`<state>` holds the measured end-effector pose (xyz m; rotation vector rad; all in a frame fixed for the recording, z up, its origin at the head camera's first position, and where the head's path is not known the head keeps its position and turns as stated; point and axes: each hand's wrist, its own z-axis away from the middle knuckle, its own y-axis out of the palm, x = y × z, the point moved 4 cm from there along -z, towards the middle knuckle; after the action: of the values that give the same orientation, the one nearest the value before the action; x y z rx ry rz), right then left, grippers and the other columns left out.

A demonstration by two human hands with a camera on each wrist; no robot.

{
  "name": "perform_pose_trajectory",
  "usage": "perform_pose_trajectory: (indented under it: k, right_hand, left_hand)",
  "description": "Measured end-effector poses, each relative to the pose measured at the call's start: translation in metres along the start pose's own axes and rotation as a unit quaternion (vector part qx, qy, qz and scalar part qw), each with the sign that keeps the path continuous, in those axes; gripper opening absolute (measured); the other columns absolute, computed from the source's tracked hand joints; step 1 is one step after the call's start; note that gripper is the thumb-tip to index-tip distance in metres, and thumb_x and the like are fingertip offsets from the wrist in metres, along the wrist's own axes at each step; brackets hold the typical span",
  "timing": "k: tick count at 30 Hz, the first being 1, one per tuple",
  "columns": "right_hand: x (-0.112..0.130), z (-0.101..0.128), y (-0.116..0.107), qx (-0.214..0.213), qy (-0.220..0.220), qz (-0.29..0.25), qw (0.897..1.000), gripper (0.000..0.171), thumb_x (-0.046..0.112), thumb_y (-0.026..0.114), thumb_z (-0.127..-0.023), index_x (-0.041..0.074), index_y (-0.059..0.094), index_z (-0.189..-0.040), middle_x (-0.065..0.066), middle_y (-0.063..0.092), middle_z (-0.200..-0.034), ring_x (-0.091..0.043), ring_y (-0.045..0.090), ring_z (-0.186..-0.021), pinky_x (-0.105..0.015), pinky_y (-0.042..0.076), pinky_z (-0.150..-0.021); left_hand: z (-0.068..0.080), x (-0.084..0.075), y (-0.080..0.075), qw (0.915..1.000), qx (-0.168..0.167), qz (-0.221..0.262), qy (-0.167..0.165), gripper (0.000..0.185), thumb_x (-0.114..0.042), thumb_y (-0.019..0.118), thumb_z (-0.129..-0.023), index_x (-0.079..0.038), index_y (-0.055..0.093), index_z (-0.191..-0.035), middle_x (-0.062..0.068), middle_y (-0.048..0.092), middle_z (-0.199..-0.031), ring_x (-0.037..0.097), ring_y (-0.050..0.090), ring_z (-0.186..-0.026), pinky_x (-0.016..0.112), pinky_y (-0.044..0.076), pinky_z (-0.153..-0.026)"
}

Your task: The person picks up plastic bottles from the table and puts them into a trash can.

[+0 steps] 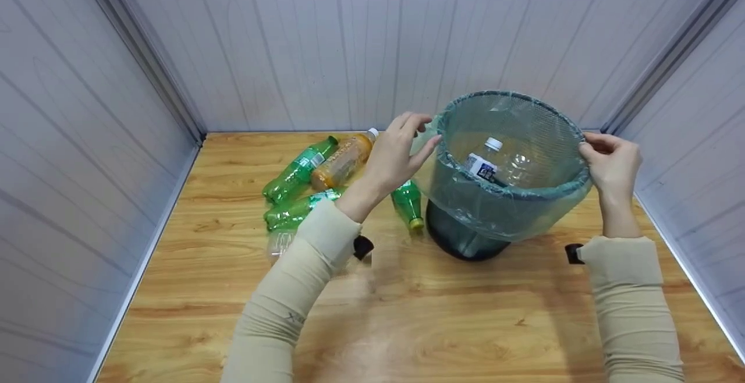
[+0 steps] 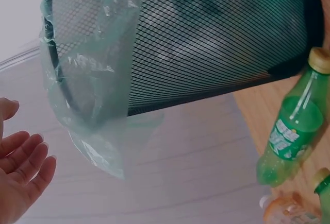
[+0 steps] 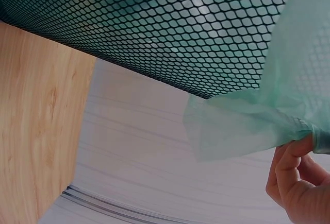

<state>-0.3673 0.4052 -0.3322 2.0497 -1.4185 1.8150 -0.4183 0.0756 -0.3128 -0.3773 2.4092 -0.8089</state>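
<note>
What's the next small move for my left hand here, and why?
Probably close the left hand on the loose flap of the green bag at the mesh bin's rim. That hand is open beside the rim, holding nothing, while the right hand already pinches the bag on the opposite side.

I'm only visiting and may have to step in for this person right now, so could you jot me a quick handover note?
Left hand: open, fingers straight, beside the bin's left rim, not gripping the bag.
Right hand: pinching the green bag at the right rim.
The mesh bin stands on the table, the bag folded over its rim.
Done: one clear bottle lies inside.
Left: three green bottles and an orange one lie on the table, left of the bin.
</note>
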Motion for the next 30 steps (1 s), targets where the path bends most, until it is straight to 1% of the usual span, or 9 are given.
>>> perform_pose_trajectory:
  k: [5, 8, 13, 17, 20, 23, 26, 30]
  right_hand:
    - [0.000, 0.000, 0.001, -0.002, -0.002, -0.003, 1.000, 0.026, 0.009, 0.057, -0.081, -0.003, 0.065, -0.103, 0.023, 0.052, -0.069, 0.005, 0.048, -0.063, -0.008, 0.039, -0.054]
    - [0.000, 0.000, 0.001, 0.000, 0.000, -0.002, 1.000, 0.027, 0.010, 0.056, -0.081, -0.002, 0.065, -0.103, 0.023, 0.052, -0.069, 0.005, 0.048, -0.063, -0.008, 0.039, -0.054]
    - [0.001, 0.000, 0.001, 0.003, 0.005, 0.006, 1.000, 0.027, 0.010, 0.056, -0.081, -0.001, 0.064, -0.104, 0.020, 0.053, -0.072, 0.003, 0.048, -0.065, -0.008, 0.039, -0.055]
    - [0.001, -0.001, 0.001, 0.001, 0.005, 0.003, 1.000, 0.027, 0.010, 0.056, -0.081, -0.001, 0.065, -0.104, 0.021, 0.053, -0.072, 0.004, 0.049, -0.065, -0.008, 0.039, -0.055]
    - [0.001, -0.001, 0.000, -0.003, -0.001, 0.001, 1.000, 0.027, 0.010, 0.056, -0.080, -0.002, 0.065, -0.103, 0.024, 0.052, -0.069, 0.006, 0.049, -0.063, -0.008, 0.039, -0.055]
    - [0.000, -0.001, 0.000, -0.006, -0.006, 0.002, 1.000, 0.027, 0.010, 0.055, -0.080, -0.002, 0.065, -0.102, 0.025, 0.052, -0.066, 0.007, 0.049, -0.061, -0.008, 0.039, -0.055]
    - [0.000, 0.000, 0.000, -0.002, -0.005, 0.004, 1.000, 0.027, 0.010, 0.055, -0.080, -0.002, 0.065, -0.103, 0.024, 0.051, -0.067, 0.006, 0.048, -0.061, -0.008, 0.039, -0.054]
    - [0.000, -0.001, 0.000, 0.000, -0.002, 0.003, 1.000, 0.027, 0.010, 0.055, -0.081, -0.002, 0.065, -0.103, 0.024, 0.051, -0.066, 0.005, 0.048, -0.062, -0.008, 0.039, -0.053]
  left_hand:
    - [0.014, 0.004, -0.002, 0.9998, 0.008, -0.013, 0.011, 0.031, -0.026, 0.049, -0.091, 0.000, 0.055, -0.107, 0.008, 0.054, -0.093, 0.017, 0.050, -0.085, 0.025, 0.043, -0.071]
    - [0.022, 0.006, -0.004, 0.9995, 0.022, -0.015, 0.014, 0.032, -0.027, 0.049, -0.092, -0.001, 0.054, -0.109, 0.009, 0.054, -0.096, 0.018, 0.050, -0.086, 0.026, 0.044, -0.072]
    - [0.036, 0.012, -0.006, 0.9973, 0.059, -0.044, 0.003, 0.034, -0.030, 0.049, -0.091, -0.002, 0.052, -0.110, 0.009, 0.054, -0.099, 0.017, 0.052, -0.088, 0.027, 0.046, -0.071]
    - [0.046, 0.018, -0.006, 0.9928, 0.101, -0.063, -0.010, 0.034, -0.031, 0.050, -0.091, -0.003, 0.052, -0.110, 0.009, 0.054, -0.100, 0.017, 0.053, -0.085, 0.027, 0.047, -0.069]
    - [0.053, 0.021, -0.006, 0.9882, 0.132, -0.077, -0.012, 0.034, -0.030, 0.051, -0.090, -0.003, 0.053, -0.109, 0.010, 0.054, -0.102, 0.017, 0.053, -0.087, 0.027, 0.047, -0.071]
    - [0.060, 0.026, -0.005, 0.9823, 0.161, -0.094, -0.011, 0.032, -0.028, 0.053, -0.089, -0.002, 0.054, -0.107, 0.010, 0.055, -0.100, 0.018, 0.054, -0.088, 0.029, 0.048, -0.071]
    - [0.069, 0.031, -0.001, 0.9730, 0.200, -0.115, -0.017, 0.032, -0.028, 0.056, -0.087, -0.002, 0.055, -0.105, 0.009, 0.056, -0.098, 0.019, 0.055, -0.088, 0.030, 0.049, -0.071]
    - [0.081, 0.039, 0.004, 0.9569, 0.252, -0.144, -0.018, 0.034, -0.027, 0.059, -0.085, -0.001, 0.056, -0.106, 0.009, 0.057, -0.097, 0.021, 0.056, -0.087, 0.031, 0.050, -0.068]
